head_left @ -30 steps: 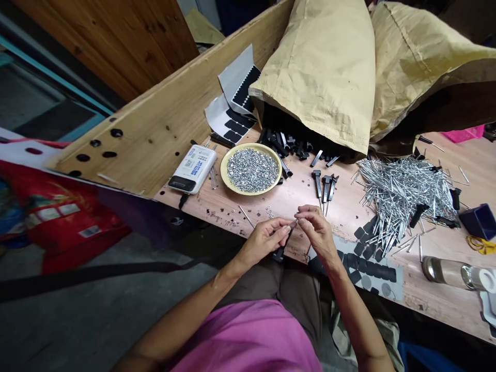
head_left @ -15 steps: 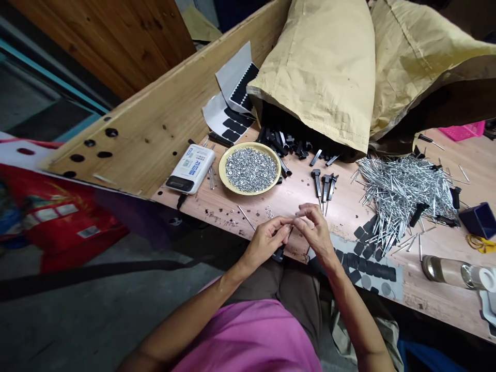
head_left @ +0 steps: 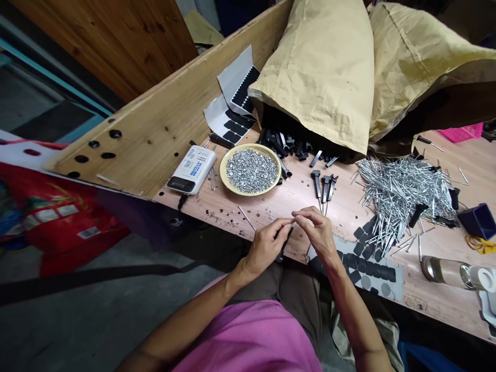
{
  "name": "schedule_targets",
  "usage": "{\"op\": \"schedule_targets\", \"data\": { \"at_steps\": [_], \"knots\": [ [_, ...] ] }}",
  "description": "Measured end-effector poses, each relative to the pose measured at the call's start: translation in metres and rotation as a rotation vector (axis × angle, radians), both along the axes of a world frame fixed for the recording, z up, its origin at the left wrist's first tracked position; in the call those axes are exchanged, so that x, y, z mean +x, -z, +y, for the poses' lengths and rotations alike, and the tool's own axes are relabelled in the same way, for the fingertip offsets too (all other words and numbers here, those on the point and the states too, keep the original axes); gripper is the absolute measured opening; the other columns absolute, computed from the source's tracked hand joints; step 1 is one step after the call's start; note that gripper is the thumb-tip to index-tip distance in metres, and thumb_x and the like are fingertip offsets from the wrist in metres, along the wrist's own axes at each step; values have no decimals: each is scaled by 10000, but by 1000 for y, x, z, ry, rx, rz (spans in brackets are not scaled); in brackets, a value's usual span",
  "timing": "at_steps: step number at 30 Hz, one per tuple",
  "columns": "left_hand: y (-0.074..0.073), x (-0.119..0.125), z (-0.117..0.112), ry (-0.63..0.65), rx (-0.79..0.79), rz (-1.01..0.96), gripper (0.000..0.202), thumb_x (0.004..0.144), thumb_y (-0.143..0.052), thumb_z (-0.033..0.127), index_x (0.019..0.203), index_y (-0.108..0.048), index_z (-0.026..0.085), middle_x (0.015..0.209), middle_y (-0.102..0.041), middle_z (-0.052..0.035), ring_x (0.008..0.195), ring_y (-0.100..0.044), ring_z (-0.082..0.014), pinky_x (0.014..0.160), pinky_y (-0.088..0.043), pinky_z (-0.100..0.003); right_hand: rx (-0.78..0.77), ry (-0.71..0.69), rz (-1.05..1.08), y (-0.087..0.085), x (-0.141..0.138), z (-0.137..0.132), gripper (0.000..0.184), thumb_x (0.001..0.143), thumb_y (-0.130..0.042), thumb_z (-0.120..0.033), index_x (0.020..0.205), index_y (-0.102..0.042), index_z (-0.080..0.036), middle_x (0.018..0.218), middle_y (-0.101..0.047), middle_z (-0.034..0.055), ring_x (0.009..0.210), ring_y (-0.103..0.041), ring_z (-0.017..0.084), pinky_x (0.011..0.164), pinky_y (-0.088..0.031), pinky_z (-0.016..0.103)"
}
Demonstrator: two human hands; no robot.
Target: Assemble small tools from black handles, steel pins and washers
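My left hand (head_left: 267,243) is closed on a black plastic piece with a metal pin (head_left: 285,241) at the near edge of the wooden table (head_left: 302,199). My right hand (head_left: 318,231) pinches the upper tip of that same pin; whether something small sits on the tip I cannot make out. Just beyond the hands lie a few tiny nuts (head_left: 268,211) and a loose pin (head_left: 246,217). A yellow dish of small silver nuts (head_left: 250,169) stands farther back. Three finished black-handled pins (head_left: 324,187) lie behind my right hand.
A heap of silver pins (head_left: 403,194) fills the right side. Two tan sacks (head_left: 329,72) lie at the back, black parts (head_left: 287,143) spilling out. Sheets of black pads (head_left: 364,266) lie by my right wrist. A white box (head_left: 192,168), a glass bottle (head_left: 451,272) and a blue cup (head_left: 480,221) stand around.
Both hands stay together on the black piece and pin. My fingers have shifted slightly along the pin's tip, and the piece sits a little more upright in the left hand.
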State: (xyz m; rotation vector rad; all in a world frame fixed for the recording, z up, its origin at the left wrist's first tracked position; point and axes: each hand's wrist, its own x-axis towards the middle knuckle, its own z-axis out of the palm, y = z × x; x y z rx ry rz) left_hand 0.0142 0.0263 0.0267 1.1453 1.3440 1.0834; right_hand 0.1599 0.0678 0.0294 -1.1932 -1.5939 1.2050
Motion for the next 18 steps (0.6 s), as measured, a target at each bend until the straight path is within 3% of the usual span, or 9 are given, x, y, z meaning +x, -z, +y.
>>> {"op": "schedule_targets", "data": {
  "at_steps": [2, 5, 9, 13, 18],
  "knots": [
    [0, -4, 3, 100, -138, -210, 330, 790, -582, 453, 919, -665, 161, 548, -492, 39, 438, -400, -70, 419, -313, -198, -13, -56, 8, -3, 3, 1, 253, 839, -606, -476, 907, -740, -273, 841, -695, 35, 853, -640, 183, 813, -504, 347],
    [0, -8, 6, 201, -295, -453, 462, 741, -626, 532, 972, -649, 133, 513, -433, 80, 357, -235, -14, 358, -148, -170, -11, -91, 13, -8, 6, 2, 290, 850, -580, -501, 934, -730, -267, 782, -689, 30, 863, -633, 188, 835, -495, 362],
    [-3, -7, 6, 220, -285, -472, 469, 716, -652, 537, 939, -648, 124, 505, -431, 86, 358, -234, -2, 357, -136, -165, -39, -42, 39, -6, 4, 2, 296, 798, -637, -516, 739, -679, -229, 703, -632, 13, 752, -619, 170, 753, -503, 327],
    [-6, -5, 6, 217, -278, -462, 482, 722, -646, 536, 971, -647, 123, 510, -431, 86, 362, -240, -2, 361, -137, -170, -125, -34, 121, 0, 1, 2, 347, 758, -650, -568, 865, -648, -237, 878, -607, 17, 696, -616, 134, 693, -517, 299],
    [-3, -6, 8, 205, -293, -465, 495, 721, -645, 538, 992, -648, 125, 517, -436, 82, 363, -249, -6, 365, -136, -174, -66, -82, 67, -2, 3, 3, 356, 841, -544, -568, 845, -674, -236, 909, -608, 43, 851, -615, 167, 781, -506, 320]
  ]
}}
